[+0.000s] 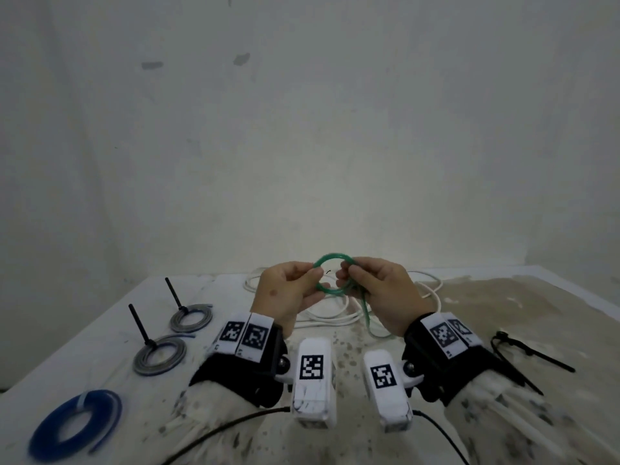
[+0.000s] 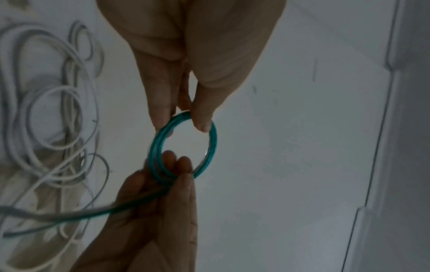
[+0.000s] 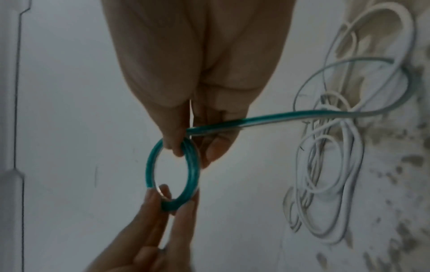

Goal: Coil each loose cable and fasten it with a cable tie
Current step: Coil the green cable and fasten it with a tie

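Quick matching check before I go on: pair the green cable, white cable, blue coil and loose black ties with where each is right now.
Things:
1. green cable
2. white cable
3. blue coil
4. black cable ties

Places:
A. table, near left corner
B. held up between both hands
C. table, right of the right wrist
D. loose on the table behind the hands

Pairs: 1-B, 2-D, 3-A, 4-C

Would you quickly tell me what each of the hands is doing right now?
Left hand: pinching the green cable coil.
Right hand: gripping the same coil's other side.
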